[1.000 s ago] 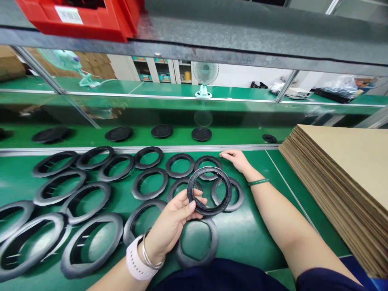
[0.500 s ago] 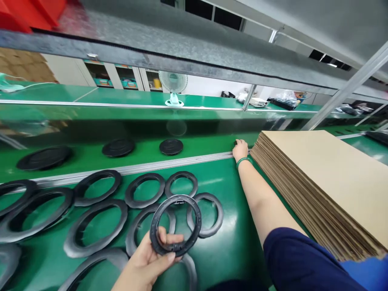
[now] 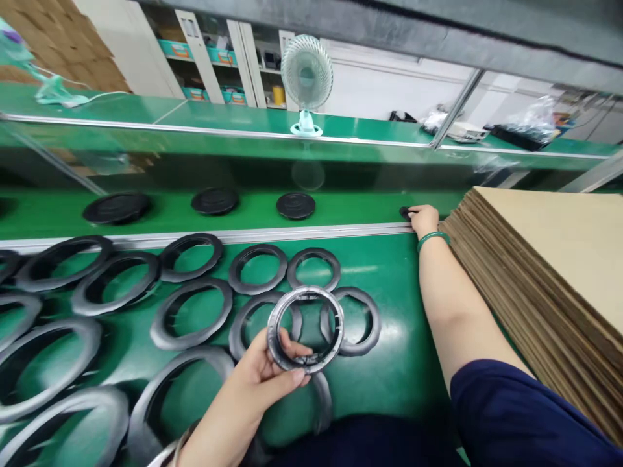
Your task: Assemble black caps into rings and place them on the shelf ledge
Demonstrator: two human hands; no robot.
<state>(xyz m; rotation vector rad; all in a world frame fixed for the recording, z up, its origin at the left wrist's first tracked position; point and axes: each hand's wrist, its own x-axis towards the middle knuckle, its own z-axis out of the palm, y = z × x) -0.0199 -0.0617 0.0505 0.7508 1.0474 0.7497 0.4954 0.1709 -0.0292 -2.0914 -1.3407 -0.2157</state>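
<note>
While the left hand [image 3: 257, 383] grips a dark moulded ring [image 3: 305, 293] in its fingers, held over the middle of the green surface [image 3: 403, 389] just above the flat rings [image 3: 189, 338] laid out there, the right hand [image 3: 423, 220] stretches to the far edge, fingertips [image 3: 413, 211] at a small black disc [image 3: 403, 212], grip unclear. Cardboard sheets [image 3: 535, 259] stack at the right edge. No readable labels or brands.

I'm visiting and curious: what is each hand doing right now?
Left hand: closed, holding a black ring.
Right hand: fingers on a small black disc; grip unclear.
</note>
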